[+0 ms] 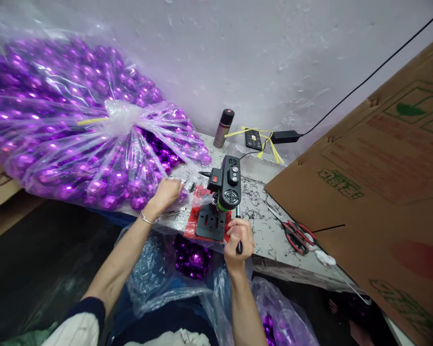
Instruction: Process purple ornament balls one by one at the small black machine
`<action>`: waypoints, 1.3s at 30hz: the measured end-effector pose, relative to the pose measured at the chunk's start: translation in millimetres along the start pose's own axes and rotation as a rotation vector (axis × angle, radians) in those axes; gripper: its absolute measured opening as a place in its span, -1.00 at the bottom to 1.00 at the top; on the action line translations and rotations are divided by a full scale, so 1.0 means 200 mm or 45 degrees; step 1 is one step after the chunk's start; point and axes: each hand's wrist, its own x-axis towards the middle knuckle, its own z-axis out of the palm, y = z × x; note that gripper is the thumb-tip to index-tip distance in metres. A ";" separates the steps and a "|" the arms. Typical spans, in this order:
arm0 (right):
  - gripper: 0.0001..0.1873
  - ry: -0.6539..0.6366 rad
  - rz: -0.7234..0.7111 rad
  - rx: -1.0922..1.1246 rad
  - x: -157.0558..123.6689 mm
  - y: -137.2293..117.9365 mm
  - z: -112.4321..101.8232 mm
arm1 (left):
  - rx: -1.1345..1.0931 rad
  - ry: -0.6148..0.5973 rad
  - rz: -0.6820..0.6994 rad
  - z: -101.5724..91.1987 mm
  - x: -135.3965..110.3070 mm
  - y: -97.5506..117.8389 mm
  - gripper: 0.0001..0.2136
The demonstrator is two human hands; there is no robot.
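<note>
A small black mini drill press (231, 185) stands on the bench, its base plate (210, 225) over a red sheet. My right hand (240, 240) is wrapped round the press's lever handle (239, 248), low at its right side. To the left of the press, my left hand (168, 194) is closed beside clear plastic and a bit of shiny purple. What its fingers hold is hidden. Right behind that hand lies a large clear bag (124, 117), gathered and tied, full of faceted purple baubles (97, 187). More purple baubles (193, 259) sit in plastic at my lap.
A spray can (223, 129) and a black power adapter (286, 137) stand near the wall. Red-handled scissors (298, 235) lie on the right. A big cardboard box (382, 192) fills the right side. Dark shavings (256, 206) litter the bench (270, 250).
</note>
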 end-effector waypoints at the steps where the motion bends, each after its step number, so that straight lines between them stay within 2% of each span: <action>1: -0.67 -0.003 0.001 0.002 0.00 0.00 0.00 | 0.063 -0.120 0.008 -0.03 0.03 -0.04 -0.71; 3: -0.68 0.004 0.020 0.004 -0.01 0.01 0.00 | 0.120 -0.286 0.071 -0.05 0.04 -0.10 -0.70; 5: -0.68 0.024 0.043 0.005 -0.03 0.01 0.01 | 0.107 -0.351 0.123 -0.06 0.00 -0.12 -0.64; 10: -0.68 0.042 0.047 -0.008 -0.04 0.02 0.02 | 0.053 -0.406 0.110 -0.04 -0.08 -0.10 -0.59; 12: -0.68 0.033 0.036 -0.013 -0.04 0.03 0.02 | -0.022 -0.373 0.074 -0.03 -0.08 -0.09 -0.58; 14: -0.69 0.027 0.034 -0.016 -0.04 0.03 0.02 | -0.220 -0.239 0.033 -0.03 -0.07 -0.08 -0.53; 16: -0.69 0.021 0.040 -0.022 -0.04 0.03 0.01 | -0.528 -0.054 -0.011 -0.04 -0.06 -0.05 -0.46; 18: -0.69 0.022 0.045 -0.030 -0.05 0.03 0.01 | -0.867 0.056 -0.072 -0.05 -0.07 0.00 -0.38; 22: -0.70 0.019 0.031 -0.023 -0.04 0.03 0.01 | -1.366 0.000 -0.255 0.00 -0.16 0.12 -0.25; 26: -0.70 0.006 0.017 0.001 -0.03 0.03 0.01 | -1.585 -0.047 -0.405 0.12 -0.32 0.22 -0.23; 31: -0.70 0.000 0.036 -0.002 -0.03 0.02 0.01 | -1.799 -0.047 -0.428 0.22 -0.45 0.28 -0.36; 33: -0.70 0.005 0.038 -0.003 -0.03 0.02 0.01 | -1.844 -0.052 -0.428 0.23 -0.47 0.29 -0.40; 35: -0.70 0.009 0.037 0.001 -0.03 0.02 0.01 | -1.774 -0.020 -0.417 0.23 -0.47 0.29 -0.40; 39: -0.70 -0.010 0.038 0.002 -0.02 0.01 0.00 | -1.265 0.131 -0.337 0.28 -0.45 0.32 -0.34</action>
